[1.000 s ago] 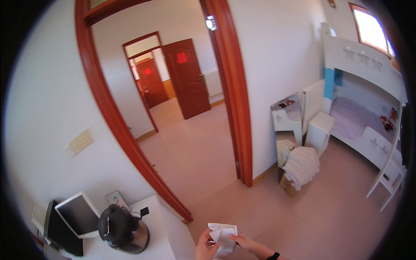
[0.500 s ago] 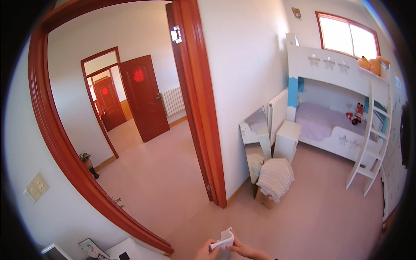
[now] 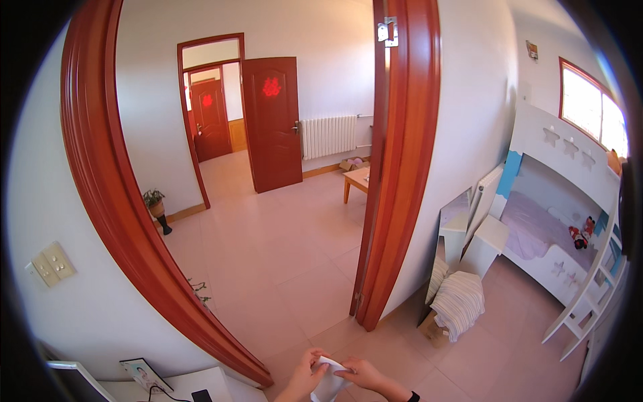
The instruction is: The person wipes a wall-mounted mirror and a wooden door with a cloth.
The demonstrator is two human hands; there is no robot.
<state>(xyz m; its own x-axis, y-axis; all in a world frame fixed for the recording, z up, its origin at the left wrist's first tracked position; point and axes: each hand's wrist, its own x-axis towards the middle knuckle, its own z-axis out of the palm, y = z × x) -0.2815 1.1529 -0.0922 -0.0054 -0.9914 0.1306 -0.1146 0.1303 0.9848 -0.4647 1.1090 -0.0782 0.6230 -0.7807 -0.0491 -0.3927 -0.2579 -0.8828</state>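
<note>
Low in the picture, my left hand (image 3: 306, 376) and my right hand (image 3: 366, 374) are closed on a thin white sheet (image 3: 329, 384). The sheet is creased and hangs between them; I cannot tell whether it is cloth or paper. My left fingers bend over its upper edge on one side, and my right thumb and fingers pinch it on the other. Its lower part runs out of the picture. A dark band circles my right wrist.
A red-brown door frame (image 3: 402, 167) stands ahead, leading to another room with a red door (image 3: 274, 124). At right are a leaning mirror (image 3: 439, 268), a cloth-covered stool (image 3: 461, 301) and a bunk bed (image 3: 536, 194). At lower left, a white cabinet (image 3: 228, 382) bears a picture frame (image 3: 146, 374).
My view has swung to the right-hand rim's cost: the doorway now sits more central and the bunk bed farther right. Both hands still hold the white sheet, its raised corner now lower.
</note>
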